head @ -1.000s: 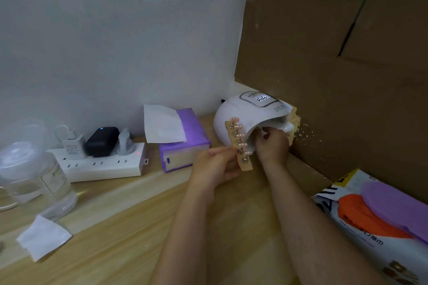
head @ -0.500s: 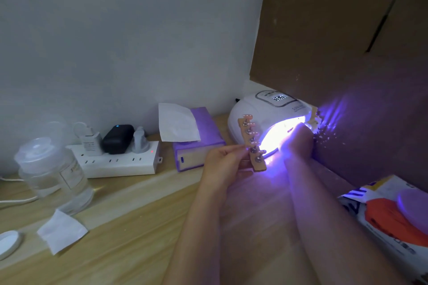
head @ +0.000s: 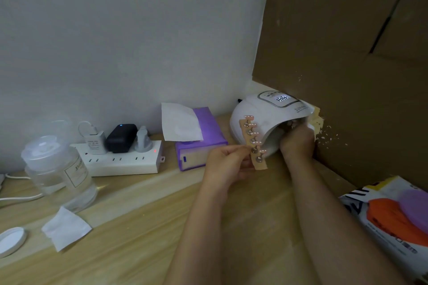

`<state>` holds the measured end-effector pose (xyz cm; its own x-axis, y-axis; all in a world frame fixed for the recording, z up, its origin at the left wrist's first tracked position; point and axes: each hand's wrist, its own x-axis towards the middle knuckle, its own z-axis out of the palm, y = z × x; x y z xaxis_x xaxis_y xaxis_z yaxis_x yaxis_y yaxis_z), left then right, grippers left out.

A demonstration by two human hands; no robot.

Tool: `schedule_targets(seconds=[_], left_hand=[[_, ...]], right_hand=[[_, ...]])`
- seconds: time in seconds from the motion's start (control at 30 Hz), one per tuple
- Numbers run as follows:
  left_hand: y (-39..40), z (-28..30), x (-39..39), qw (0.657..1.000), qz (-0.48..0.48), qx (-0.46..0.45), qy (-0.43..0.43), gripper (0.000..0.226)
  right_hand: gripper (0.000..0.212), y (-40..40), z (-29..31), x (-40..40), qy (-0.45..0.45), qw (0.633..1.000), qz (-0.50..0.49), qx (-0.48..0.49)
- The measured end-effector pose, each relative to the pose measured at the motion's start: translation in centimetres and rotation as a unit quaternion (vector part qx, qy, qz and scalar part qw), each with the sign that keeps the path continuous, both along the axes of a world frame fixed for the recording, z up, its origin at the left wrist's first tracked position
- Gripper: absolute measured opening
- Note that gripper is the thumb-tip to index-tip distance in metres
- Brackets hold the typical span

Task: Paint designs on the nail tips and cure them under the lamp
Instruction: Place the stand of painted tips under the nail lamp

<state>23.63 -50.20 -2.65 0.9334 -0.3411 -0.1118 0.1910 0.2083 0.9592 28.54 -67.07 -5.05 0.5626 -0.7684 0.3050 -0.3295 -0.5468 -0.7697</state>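
We see bare wooden table (head: 143,233) at six o'clock, with room to move. The cardboard wall (head: 347,71) blocks three o'clock. The power strip (head: 122,162) and tissue box (head: 201,141) crowd ten o'clock.

Grey wall (head: 115,30), wooden table (head: 129,250)

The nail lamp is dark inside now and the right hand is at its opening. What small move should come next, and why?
Probably draw the right hand out of the nail lamp, bringing whatever it holds, which is hidden. No glow shows in the opening, so curing seems over. The left hand pinches the strip of nail tips just outside the opening.
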Motion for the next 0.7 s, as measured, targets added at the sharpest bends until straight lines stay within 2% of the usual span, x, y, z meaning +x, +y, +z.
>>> schedule_targets(seconds=[0.13, 0.2, 0.27, 0.37, 0.47, 0.53, 0.6, 0.7], left_hand=[[-0.1, 0.0, 0.1, 1.0, -0.002, -0.006, 0.001, 0.021], [-0.3, -0.1, 0.2, 1.0, -0.005, -0.004, 0.002, 0.019], [-0.4, -0.1, 0.2, 1.0, -0.005, 0.002, -0.001, 0.017], [-0.5, -0.1, 0.2, 1.0, 0.001, 0.003, 0.0, 0.017], [-0.5, -0.1, 0.3, 1.0, 0.012, 0.002, 0.005, 0.016], [-0.6, -0.2, 0.2, 1.0, 0.019, 0.005, 0.006, 0.016], [-0.6, -0.3, 0.2, 1.0, 0.027, 0.01, 0.007, 0.017], [-0.6, -0.3, 0.1, 0.999, 0.036, 0.007, 0.01, 0.014]], right_hand=[[0.028, 0.4, 0.2, -0.7, -0.035, 0.999, 0.025, 0.026], [0.033, 1.0, 0.2, -1.5, -0.008, 0.999, 0.032, 0.038], [0.039, 1.8, 0.2, -2.5, 0.014, 0.999, 0.043, 0.012], [0.034, 3.3, 0.1, -4.5, -0.006, 0.996, 0.087, -0.008], [0.025, 5.1, 0.6, -6.2, -0.073, 0.987, 0.113, 0.084], [0.028, 6.2, 0.9, -7.4, -0.119, 0.975, 0.134, 0.134], [0.03, 6.9, 0.7, -8.5, -0.138, 0.967, 0.181, 0.113], [0.031, 7.1, 0.3, -9.7, -0.108, 0.96, 0.244, 0.082]])
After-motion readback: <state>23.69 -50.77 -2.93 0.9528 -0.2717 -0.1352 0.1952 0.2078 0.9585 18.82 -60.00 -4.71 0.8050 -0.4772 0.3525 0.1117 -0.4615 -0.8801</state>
